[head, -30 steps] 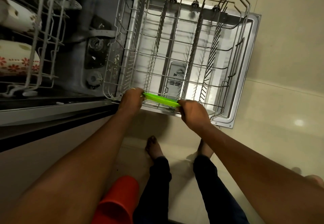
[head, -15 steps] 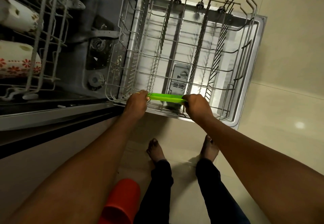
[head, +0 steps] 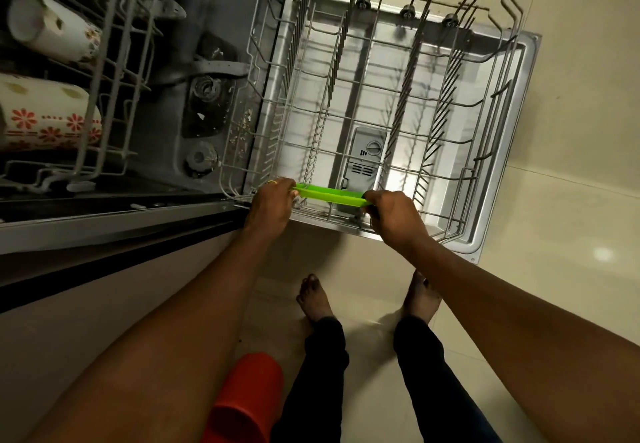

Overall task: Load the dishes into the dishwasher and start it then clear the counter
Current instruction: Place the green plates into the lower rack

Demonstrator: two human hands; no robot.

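Note:
A flat green plate (head: 332,195) stands on edge at the near side of the pulled-out lower wire rack (head: 460,103), which rests over the open dishwasher door (head: 498,179). My left hand (head: 272,205) grips the plate's left end and my right hand (head: 393,215) grips its right end. The rest of the rack holds nothing. Two white cups, one plain with spots (head: 52,27) and one with red flowers (head: 45,113), lie in the upper rack (head: 114,72) at the left.
The dark dishwasher tub (head: 207,103) with its filter and spray arm opens at the left of the lower rack. A red cup (head: 246,401) shows at the bottom centre. My bare feet (head: 315,299) stand on the beige tiled floor (head: 571,200).
Both hands with the green plate have moved slightly forward and settled lower against the rack's near edge. The view has shifted a little.

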